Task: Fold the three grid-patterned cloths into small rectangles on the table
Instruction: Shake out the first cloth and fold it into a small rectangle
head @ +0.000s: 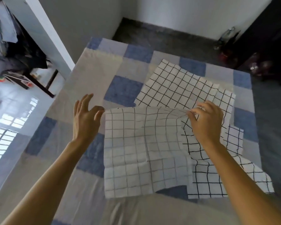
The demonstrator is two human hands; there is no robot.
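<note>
Three white cloths with black grid lines lie on the table's right half. The nearest cloth (141,151) shows its paler back side and lies spread flat. My right hand (206,122) pinches its far right corner between thumb and fingers, lifting it slightly. My left hand (85,117) hovers with fingers spread beside the far left corner, its thumb near the edge, holding nothing. A second cloth (182,85) lies flat farther back. The third cloth (217,176) lies rumpled at the right, partly under the near cloth and my right forearm.
A blue, grey and cream patchwork cover (123,91) drapes the table. A white wall pillar (45,33) and a dark-legged table (44,85) stand to the left. Dark furniture (263,38) stands at the far right on a grey floor.
</note>
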